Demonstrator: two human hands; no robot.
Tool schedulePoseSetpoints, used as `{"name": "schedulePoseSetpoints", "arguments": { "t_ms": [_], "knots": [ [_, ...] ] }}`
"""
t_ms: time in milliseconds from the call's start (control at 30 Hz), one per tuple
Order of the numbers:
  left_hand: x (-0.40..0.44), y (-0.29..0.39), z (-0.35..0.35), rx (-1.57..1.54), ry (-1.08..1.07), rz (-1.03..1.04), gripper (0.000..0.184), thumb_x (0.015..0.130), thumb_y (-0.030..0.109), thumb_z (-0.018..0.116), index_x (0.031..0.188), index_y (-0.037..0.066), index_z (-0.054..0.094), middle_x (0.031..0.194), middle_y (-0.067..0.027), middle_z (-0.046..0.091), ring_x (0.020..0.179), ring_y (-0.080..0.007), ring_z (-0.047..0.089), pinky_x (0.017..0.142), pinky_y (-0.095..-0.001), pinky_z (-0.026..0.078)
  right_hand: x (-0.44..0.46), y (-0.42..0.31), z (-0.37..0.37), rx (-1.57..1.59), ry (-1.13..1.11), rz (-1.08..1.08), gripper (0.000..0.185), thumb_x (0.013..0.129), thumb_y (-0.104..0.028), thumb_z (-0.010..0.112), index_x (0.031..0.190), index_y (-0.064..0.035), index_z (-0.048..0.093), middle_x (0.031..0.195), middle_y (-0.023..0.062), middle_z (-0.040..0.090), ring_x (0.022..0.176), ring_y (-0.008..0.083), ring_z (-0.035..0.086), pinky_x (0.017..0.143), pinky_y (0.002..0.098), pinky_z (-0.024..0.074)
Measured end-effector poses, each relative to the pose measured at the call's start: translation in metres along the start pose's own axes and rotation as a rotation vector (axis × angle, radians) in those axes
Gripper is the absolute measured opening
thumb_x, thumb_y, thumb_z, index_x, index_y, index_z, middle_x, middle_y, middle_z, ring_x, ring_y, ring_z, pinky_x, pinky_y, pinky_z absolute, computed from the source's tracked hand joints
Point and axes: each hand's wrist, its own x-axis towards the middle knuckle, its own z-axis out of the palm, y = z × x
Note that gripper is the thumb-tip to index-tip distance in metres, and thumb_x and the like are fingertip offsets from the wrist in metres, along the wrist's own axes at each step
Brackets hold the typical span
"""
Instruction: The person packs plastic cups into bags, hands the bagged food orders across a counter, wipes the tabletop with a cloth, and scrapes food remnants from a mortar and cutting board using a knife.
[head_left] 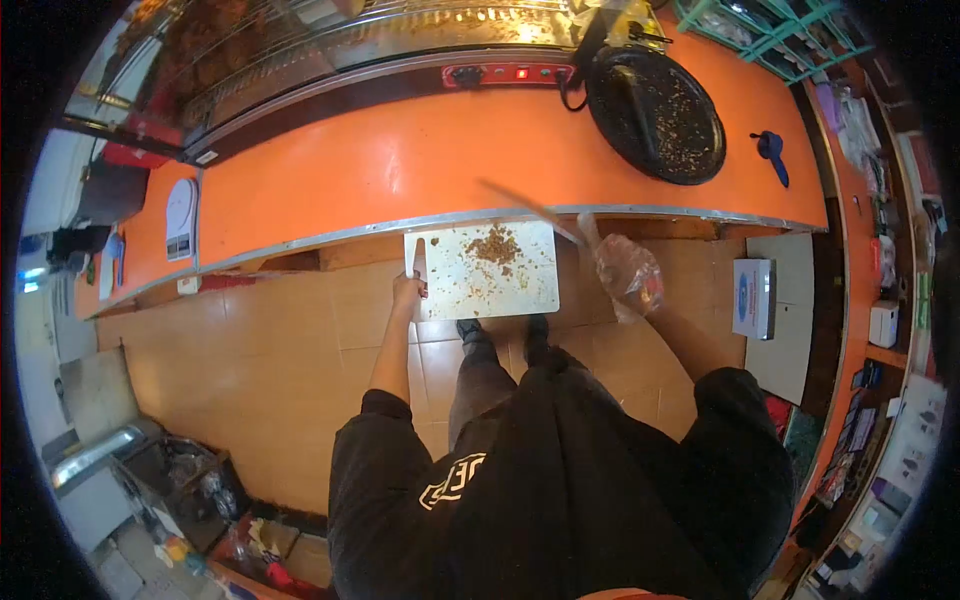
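Observation:
My left hand [408, 288] is closed around the left edge of a white cutting board [455, 295], at its slot handle. The board is in front of the counter's edge, above my feet. A heap of brown chopped food [493, 246] lies on it, with crumbs scattered around. To the board's right, my right hand [632, 278] is covered in clear plastic, a bag or loose glove. It grips a long thin blade, apparently a knife [530, 209], smeared by motion and pointing left over the counter. The plastic hides most of those fingers.
An orange counter [380, 150] runs across in front of me. On it are a round black pan [655, 115] with crumbs, a blue object [770, 155] and a white kitchen scale [181, 215]. Behind stands a lit display case [400, 25]. A box [753, 298] is at right.

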Motion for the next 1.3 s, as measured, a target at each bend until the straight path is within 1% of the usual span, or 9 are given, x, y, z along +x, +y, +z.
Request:
{"name": "schedulePoseSetpoints", "arguments": {
  "t_ms": [200, 267, 333, 400, 533, 800, 1100, 1267, 1300],
  "knots": [
    [-0.014, 0.006, -0.005, 0.008, 0.090, -0.017, 0.011, 0.055, -0.005, 0.047, 0.065, 0.000, 0.046, 0.052, -0.0072, 0.046, 0.041, -0.0154, 0.045, 0.037, -0.0261, 0.038, 0.129, 0.040, 0.121, -0.611, 0.496, 0.124, 0.025, 0.088, -0.019, 0.043, 0.106, -0.0017, 0.049, 0.062, 0.0005, 0.047, 0.045, 0.0109, 0.044, 0.035, 0.0271, 0.0344],
    [-0.021, 0.008, -0.002, -0.043, 0.126, -0.003, 0.010, 0.055, -0.005, 0.047, 0.063, 0.001, 0.046, 0.052, -0.0067, 0.045, 0.041, -0.0152, 0.045, 0.037, -0.0259, 0.037, 0.157, 0.025, 0.110, -0.457, 0.241, 0.171, 0.031, 0.088, -0.015, 0.042, 0.115, -0.0008, 0.044, 0.060, 0.0007, 0.045, 0.045, 0.0106, 0.044, 0.035, 0.0265, 0.0348],
    [-0.030, 0.008, -0.001, -0.086, 0.156, 0.003, 0.010, 0.054, -0.005, 0.047, 0.062, 0.002, 0.045, 0.051, -0.0062, 0.045, 0.041, -0.0151, 0.045, 0.037, -0.0257, 0.037, 0.147, -0.002, 0.050, -0.834, 0.335, -0.178, 0.045, 0.087, -0.019, 0.042, 0.126, -0.0008, 0.031, 0.063, 0.0008, 0.048, 0.050, 0.0129, 0.048, 0.037, 0.0279, 0.0392],
    [-0.036, 0.007, 0.001, -0.056, 0.155, 0.047, 0.011, 0.054, -0.005, 0.046, 0.063, 0.002, 0.045, 0.051, -0.0061, 0.044, 0.040, -0.0149, 0.044, 0.037, -0.0255, 0.036, 0.123, -0.011, 0.021, -0.171, -0.009, -0.305, 0.054, 0.083, -0.021, 0.047, 0.130, -0.0031, 0.027, 0.068, 0.0039, 0.053, 0.052, 0.0164, 0.052, 0.039, 0.0310, 0.0430],
    [-0.038, 0.001, -0.004, -0.104, 0.154, 0.060, 0.012, 0.055, -0.005, 0.046, 0.064, 0.003, 0.045, 0.051, -0.0061, 0.044, 0.040, -0.0149, 0.044, 0.037, -0.0254, 0.036, 0.057, -0.005, -0.027, -0.139, -0.091, -0.485, 0.055, 0.081, -0.018, 0.048, 0.130, -0.0041, 0.026, 0.069, 0.0046, 0.053, 0.053, 0.0174, 0.053, 0.039, 0.0314, 0.0435],
    [-0.051, 0.012, -0.004, -0.087, 0.176, 0.022, 0.017, 0.055, -0.006, 0.046, 0.070, 0.001, 0.045, 0.058, -0.0084, 0.048, 0.044, -0.0167, 0.046, 0.038, -0.0261, 0.037, 0.138, 0.020, 0.015, -0.445, 0.180, -0.127, 0.056, 0.079, -0.012, 0.049, 0.130, -0.0062, 0.025, 0.071, 0.0062, 0.054, 0.054, 0.0193, 0.054, 0.039, 0.0321, 0.0445],
    [-0.058, 0.012, -0.010, -0.133, 0.158, 0.077, 0.018, 0.053, -0.005, 0.047, 0.070, 0.001, 0.045, 0.056, -0.0089, 0.048, 0.044, -0.0163, 0.047, 0.037, -0.0262, 0.037, 0.065, -0.021, -0.043, -0.210, -0.124, -0.499, 0.053, 0.082, -0.013, 0.046, 0.130, -0.0068, 0.026, 0.082, 0.0082, 0.055, 0.070, 0.0174, 0.056, 0.054, 0.0305, 0.0477],
    [-0.072, 0.028, -0.007, -0.134, 0.207, 0.083, 0.017, 0.052, -0.006, 0.047, 0.067, 0.002, 0.045, 0.056, -0.0092, 0.047, 0.042, -0.0160, 0.046, 0.036, -0.0261, 0.037, 0.114, -0.002, -0.060, -0.310, -0.284, -0.056, 0.055, 0.083, -0.017, 0.044, 0.132, -0.0067, 0.022, 0.089, 0.0104, 0.055, 0.078, 0.0179, 0.057, 0.060, 0.0313, 0.0488],
    [-0.072, 0.028, -0.005, -0.161, 0.202, 0.085, 0.017, 0.052, -0.006, 0.047, 0.066, 0.001, 0.045, 0.055, -0.0092, 0.047, 0.042, -0.0161, 0.045, 0.036, -0.0261, 0.036, 0.142, 0.027, -0.011, -0.355, -0.123, -0.096, 0.056, 0.082, -0.016, 0.045, 0.132, -0.0052, 0.021, 0.086, 0.0111, 0.056, 0.076, 0.0189, 0.058, 0.061, 0.0324, 0.0493]
  ]
}}
